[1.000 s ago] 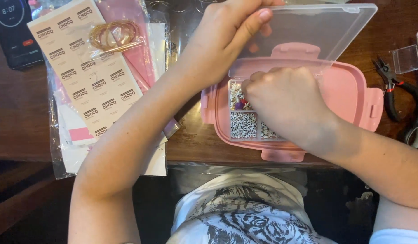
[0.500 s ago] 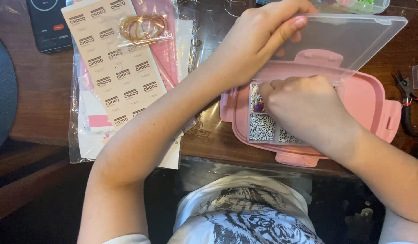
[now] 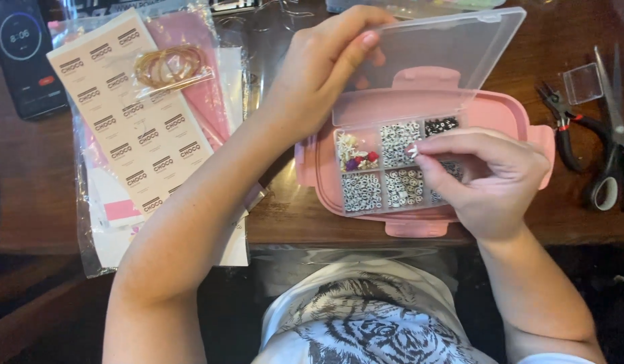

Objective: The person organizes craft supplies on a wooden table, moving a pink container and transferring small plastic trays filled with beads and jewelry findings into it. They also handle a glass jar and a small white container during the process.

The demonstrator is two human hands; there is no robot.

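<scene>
While the left hand [image 3: 319, 74] gripped the clear lid [image 3: 433, 61] with curled fingers, the right hand [image 3: 491, 178] pinched one small bead [image 3: 412, 151] over the pink box [image 3: 501, 114]; a tan sticker sheet [image 3: 133, 114] in a clear bag lay left.

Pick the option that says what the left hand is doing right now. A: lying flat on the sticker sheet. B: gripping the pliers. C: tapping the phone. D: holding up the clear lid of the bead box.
D: the left hand grips the edge of the clear lid, keeping it raised over the pink bead box, while the right hand pinches above the bead compartments.
</scene>
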